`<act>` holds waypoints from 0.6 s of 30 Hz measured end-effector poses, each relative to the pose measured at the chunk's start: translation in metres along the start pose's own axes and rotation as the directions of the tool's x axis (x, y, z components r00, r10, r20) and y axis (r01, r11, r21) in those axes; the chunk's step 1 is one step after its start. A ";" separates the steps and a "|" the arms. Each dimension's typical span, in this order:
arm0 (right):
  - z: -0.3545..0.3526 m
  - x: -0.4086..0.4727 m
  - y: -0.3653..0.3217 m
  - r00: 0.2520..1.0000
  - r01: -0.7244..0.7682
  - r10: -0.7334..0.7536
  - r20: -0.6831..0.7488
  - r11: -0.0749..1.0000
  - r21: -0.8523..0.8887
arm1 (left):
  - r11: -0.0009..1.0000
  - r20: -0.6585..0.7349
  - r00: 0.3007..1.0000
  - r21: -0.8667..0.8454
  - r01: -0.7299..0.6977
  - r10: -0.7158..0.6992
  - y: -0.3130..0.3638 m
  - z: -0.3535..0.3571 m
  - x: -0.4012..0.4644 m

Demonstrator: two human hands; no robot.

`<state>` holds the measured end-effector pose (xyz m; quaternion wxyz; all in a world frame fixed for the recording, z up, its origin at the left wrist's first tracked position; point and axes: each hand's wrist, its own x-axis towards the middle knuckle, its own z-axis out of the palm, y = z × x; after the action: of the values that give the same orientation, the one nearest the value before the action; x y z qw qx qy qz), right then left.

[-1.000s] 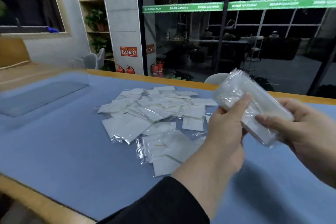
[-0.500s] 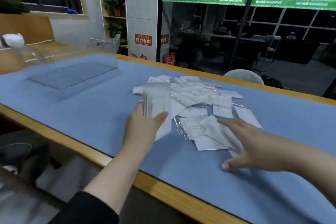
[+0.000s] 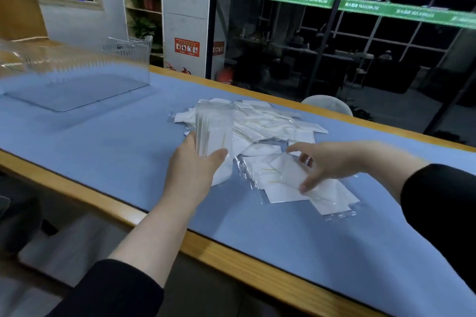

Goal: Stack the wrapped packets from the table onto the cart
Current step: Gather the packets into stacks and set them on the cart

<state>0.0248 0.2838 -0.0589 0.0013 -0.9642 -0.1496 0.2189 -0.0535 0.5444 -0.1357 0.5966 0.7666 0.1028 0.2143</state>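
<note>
Blue matting covers the wood-edged table [image 3: 77,147]. Nearest, the left hand [image 3: 192,170] grips an upright bundle of packets [image 3: 211,134] between thumb and fingers, while the right hand [image 3: 332,162] pinches a loose packet [image 3: 286,175]. Beyond them lies the scattered pile [image 3: 260,121]; a clear bin [image 3: 77,69] stands far left.

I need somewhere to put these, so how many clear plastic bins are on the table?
1: a clear bin stands at the far left of the blue table, well apart from the packets. More may sit outside the view.
</note>
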 end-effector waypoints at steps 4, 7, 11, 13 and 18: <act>-0.005 0.008 -0.006 1.000 -0.007 0.008 0.015 0.998 -0.064 | 1.000 0.001 1.000 -0.028 0.009 -0.009 -0.003 0.002 0.002; -0.005 0.008 -0.006 1.000 -0.024 0.024 0.001 0.997 -0.067 | 0.999 -0.002 1.000 -0.041 0.002 -0.002 -0.003 0.003 0.003; -0.001 0.002 -0.013 0.997 -0.058 0.058 -0.056 0.998 -0.002 | 0.999 0.010 1.000 -0.042 -0.003 0.003 -0.001 0.003 0.002; 0.004 0.001 -0.017 0.994 -0.055 0.058 -0.090 0.998 0.036 | 0.999 0.014 1.000 -0.053 -0.007 0.008 0.000 0.003 0.000; 0.015 0.002 -0.015 0.979 -0.033 0.081 -0.186 0.968 0.248 | 0.996 0.035 0.999 -0.086 0.017 -0.014 0.000 0.002 0.000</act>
<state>0.0160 0.2979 -0.0726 0.1281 -0.9774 -0.0930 0.1402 -0.0522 0.5425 -0.1358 0.6323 0.7429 0.0891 0.2009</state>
